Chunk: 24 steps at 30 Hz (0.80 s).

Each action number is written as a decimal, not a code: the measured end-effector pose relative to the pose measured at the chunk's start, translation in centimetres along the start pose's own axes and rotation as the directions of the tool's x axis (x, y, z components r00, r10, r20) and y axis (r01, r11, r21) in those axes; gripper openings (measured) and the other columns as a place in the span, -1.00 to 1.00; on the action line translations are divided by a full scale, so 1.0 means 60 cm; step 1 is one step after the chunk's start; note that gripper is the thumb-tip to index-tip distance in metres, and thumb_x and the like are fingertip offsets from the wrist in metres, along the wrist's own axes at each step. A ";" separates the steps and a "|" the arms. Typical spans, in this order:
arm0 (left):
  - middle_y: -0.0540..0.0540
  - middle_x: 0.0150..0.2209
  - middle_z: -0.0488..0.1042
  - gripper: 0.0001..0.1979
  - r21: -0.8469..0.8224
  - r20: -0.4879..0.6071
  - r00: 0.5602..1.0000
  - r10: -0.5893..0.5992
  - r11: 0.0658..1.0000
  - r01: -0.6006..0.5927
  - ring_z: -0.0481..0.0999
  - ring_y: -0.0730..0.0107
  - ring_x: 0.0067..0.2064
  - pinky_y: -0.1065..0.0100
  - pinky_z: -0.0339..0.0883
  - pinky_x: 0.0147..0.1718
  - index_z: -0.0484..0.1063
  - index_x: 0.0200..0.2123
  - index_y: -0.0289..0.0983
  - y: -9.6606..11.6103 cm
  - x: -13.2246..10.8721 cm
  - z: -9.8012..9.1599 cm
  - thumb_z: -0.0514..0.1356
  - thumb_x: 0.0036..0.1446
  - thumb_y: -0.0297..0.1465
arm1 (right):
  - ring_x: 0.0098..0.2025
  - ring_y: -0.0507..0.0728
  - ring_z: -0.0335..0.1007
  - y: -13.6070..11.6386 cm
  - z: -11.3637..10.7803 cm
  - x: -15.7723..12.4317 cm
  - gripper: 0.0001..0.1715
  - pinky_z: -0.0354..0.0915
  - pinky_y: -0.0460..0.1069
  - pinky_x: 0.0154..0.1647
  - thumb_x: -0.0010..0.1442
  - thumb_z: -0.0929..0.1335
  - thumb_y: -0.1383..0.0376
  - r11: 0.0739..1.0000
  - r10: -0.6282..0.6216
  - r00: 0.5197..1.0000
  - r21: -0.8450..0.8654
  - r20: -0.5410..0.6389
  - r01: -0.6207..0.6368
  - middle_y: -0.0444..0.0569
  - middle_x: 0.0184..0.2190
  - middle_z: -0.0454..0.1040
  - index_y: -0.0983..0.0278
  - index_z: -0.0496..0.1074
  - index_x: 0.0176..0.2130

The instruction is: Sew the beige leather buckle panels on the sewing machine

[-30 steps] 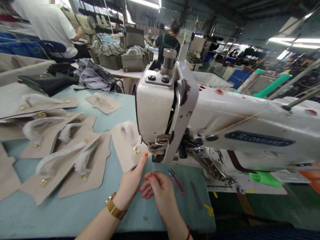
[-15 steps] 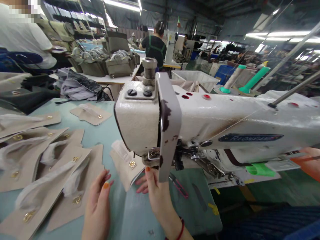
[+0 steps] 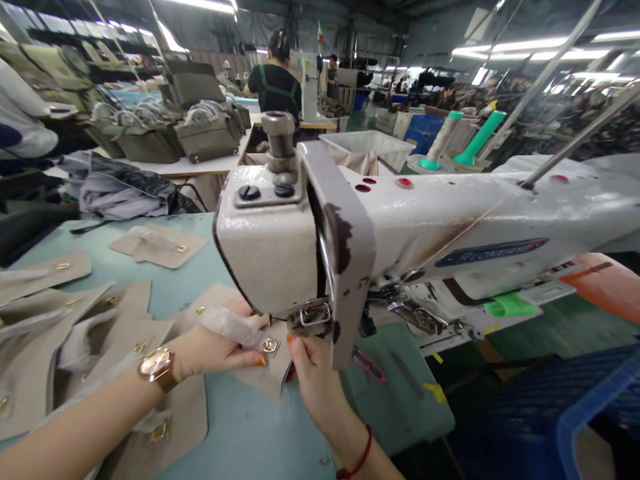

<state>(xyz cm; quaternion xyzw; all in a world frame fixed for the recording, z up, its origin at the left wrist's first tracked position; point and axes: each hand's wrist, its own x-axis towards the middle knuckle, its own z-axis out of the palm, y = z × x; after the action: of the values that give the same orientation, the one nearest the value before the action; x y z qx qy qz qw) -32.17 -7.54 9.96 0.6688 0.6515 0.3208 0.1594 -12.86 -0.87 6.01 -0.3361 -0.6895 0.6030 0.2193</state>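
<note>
A white industrial sewing machine [image 3: 400, 220] fills the middle of the view, its head over a beige leather piece [image 3: 260, 373] with a gold ring and a wrapped handle. My left hand [image 3: 215, 347], with a gold watch at the wrist, lies on that piece and grips its wrapped handle. My right hand [image 3: 310, 373] reaches up under the machine head, fingers closed at the piece's edge near the presser foot. What the fingertips pinch is hidden behind the head.
Several more beige pieces [image 3: 90, 333] with gold hardware lie spread over the pale blue table [image 3: 250, 440] at left. Pink thread snips [image 3: 370, 367] lie right of the needle. Finished bags [image 3: 205, 133] stand on a far table. Thread cones [image 3: 475, 140] and a person's back [image 3: 275, 87] are behind.
My left hand moved right from the table onto the piece under the machine head and closed on its handle. My right hand stayed under the head. The view swung left and closer.
</note>
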 end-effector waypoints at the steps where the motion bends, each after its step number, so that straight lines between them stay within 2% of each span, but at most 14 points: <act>1: -0.12 -0.20 0.56 -0.70 0.066 0.065 0.995 0.080 0.994 -0.085 0.51 0.02 -0.10 0.19 0.37 -0.05 0.59 -0.28 -0.10 0.009 0.001 -0.004 0.34 -0.11 -0.14 | -0.56 -0.05 -0.02 -0.002 -0.003 -0.001 -0.56 -0.11 -0.12 -0.54 0.26 0.13 0.19 1.000 0.010 1.000 0.017 0.009 -0.010 -0.17 -0.64 0.07 0.29 0.05 -0.60; 3: -0.15 -0.08 0.51 -0.72 0.153 0.118 0.980 0.158 0.973 -0.175 0.44 -0.03 0.00 0.14 0.30 0.03 0.57 -0.21 -0.10 0.025 0.000 -0.009 0.27 -0.01 -0.16 | -0.55 -0.05 -0.02 -0.007 -0.009 -0.004 -0.56 -0.10 -0.12 -0.55 0.26 0.13 0.16 0.999 0.028 0.999 0.035 0.030 -0.029 -0.17 -0.63 0.08 0.29 0.06 -0.58; 5: -0.17 -0.05 0.48 -0.66 0.227 0.095 0.984 0.152 0.959 -0.171 0.43 -0.04 0.00 0.13 0.29 0.04 0.53 -0.11 -0.11 0.037 -0.007 -0.005 0.25 0.03 -0.16 | -0.53 -0.04 0.01 -0.011 -0.017 -0.006 -0.56 -0.07 -0.13 -0.54 0.26 0.14 0.15 0.999 0.037 0.999 0.026 0.037 -0.038 -0.16 -0.61 0.12 0.30 0.11 -0.57; 9: -0.20 -0.03 0.44 -0.49 0.440 0.049 0.996 0.075 0.894 -0.089 0.41 -0.03 -0.01 0.07 0.28 0.02 0.35 0.12 -0.12 0.063 -0.034 0.019 0.18 0.10 -0.13 | -0.44 -0.01 0.15 -0.012 -0.038 -0.005 -0.54 0.03 -0.15 -0.48 0.25 0.19 0.08 1.000 0.028 0.999 0.000 0.034 -0.028 -0.10 -0.55 0.23 0.33 0.22 -0.54; 12: -0.20 -0.04 0.41 -0.45 0.542 -0.007 1.000 -0.011 0.840 0.013 0.40 0.03 -0.08 0.08 0.32 -0.09 0.29 0.16 -0.13 0.090 -0.049 0.041 0.15 0.12 -0.09 | -0.40 0.02 0.22 -0.010 -0.055 -0.003 -0.49 0.10 -0.15 -0.45 0.24 0.20 0.01 0.999 0.037 0.996 0.025 0.086 -0.039 -0.08 -0.52 0.29 0.34 0.28 -0.51; 15: -0.18 -0.09 0.41 -0.46 0.563 -0.070 0.997 -0.043 0.823 0.075 0.39 0.11 -0.18 0.15 0.33 -0.21 0.29 0.13 -0.14 0.112 -0.051 0.054 0.14 0.13 -0.06 | -0.42 0.02 0.26 -0.007 -0.070 -0.009 -0.45 0.15 -0.16 -0.47 0.24 0.21 -0.04 0.999 0.040 0.991 0.021 0.126 -0.043 -0.08 -0.52 0.31 0.36 0.31 -0.50; 20: -0.16 -0.07 0.40 -0.48 0.532 -0.118 0.992 -0.042 0.841 0.099 0.36 0.12 -0.16 0.15 0.29 -0.19 0.31 0.11 -0.11 0.113 -0.048 0.058 0.13 0.13 -0.04 | -0.49 0.02 0.40 0.017 -0.087 -0.047 -0.44 0.24 -0.17 -0.51 0.29 0.18 -0.04 0.995 0.027 0.960 0.087 0.277 -0.053 -0.04 -0.49 0.43 0.38 0.41 -0.35; 24: -0.15 -0.09 0.41 -0.51 0.524 -0.095 0.994 -0.052 0.847 0.094 0.36 0.13 -0.19 0.17 0.28 -0.23 0.34 0.08 -0.10 0.108 -0.047 0.057 0.13 0.13 -0.04 | -0.39 0.05 0.49 0.046 -0.085 -0.071 -0.48 0.30 -0.17 -0.42 0.32 0.20 0.02 0.996 -0.032 0.965 0.091 0.260 0.008 0.04 -0.42 0.53 0.40 0.46 -0.29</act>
<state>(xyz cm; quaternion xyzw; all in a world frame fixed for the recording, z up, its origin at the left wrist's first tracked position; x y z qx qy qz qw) -24.84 -10.26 10.89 0.6488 0.7450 0.1491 -0.0434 -5.83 -0.32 4.63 -0.2365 -0.6880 0.6700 0.1476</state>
